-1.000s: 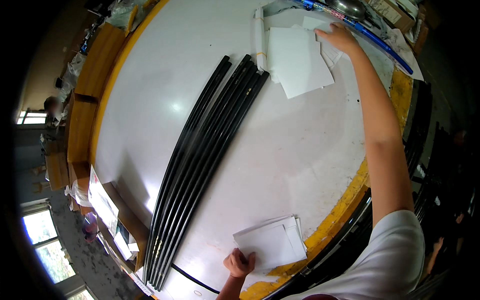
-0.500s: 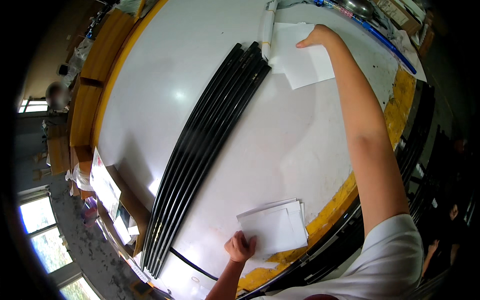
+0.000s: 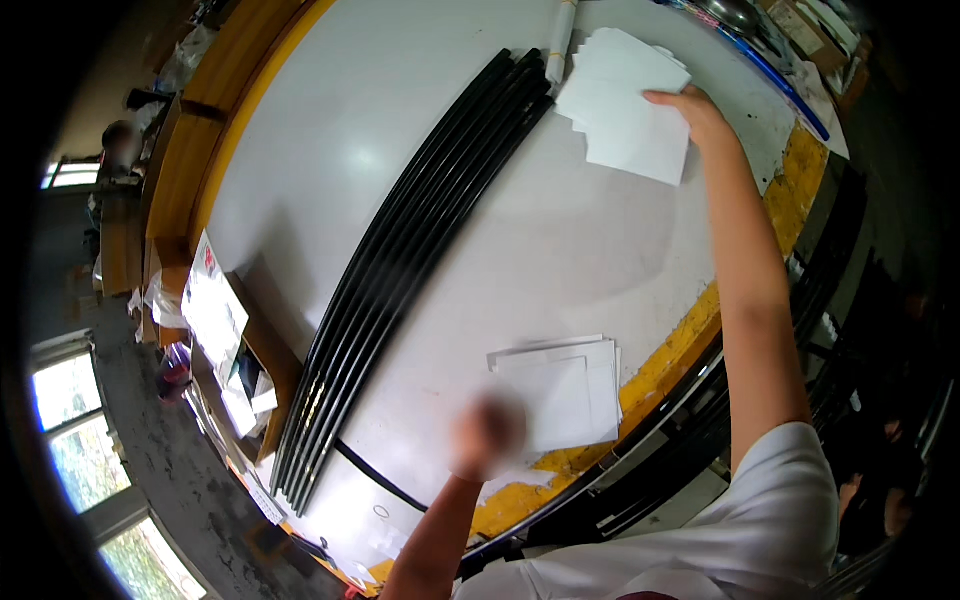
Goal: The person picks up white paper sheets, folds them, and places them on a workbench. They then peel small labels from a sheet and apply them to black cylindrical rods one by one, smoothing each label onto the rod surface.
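My right hand [image 3: 699,112] is closed on the right edge of a fanned bunch of white paper sheets [image 3: 630,105] at the far side of the white table [image 3: 590,270]. Its thumb lies on top, while the other fingers are mostly hidden beneath. A second loose stack of white sheets [image 3: 570,390] rests near the table's close edge. My left hand [image 3: 490,435] is at this stack's left edge; it is blurred, so its fingers cannot be made out.
Several long black tubes [image 3: 400,260] lie side by side left of the papers. A white roll [image 3: 562,40] is by their far ends. On the left stands an open cardboard box [image 3: 260,350] with papers. A blue rod [image 3: 775,80] lies at the far right.
The far sheets have shifted and fanned out, and my right hand has moved from their top to their right edge. In the picture, the left hand and near stack appear higher.
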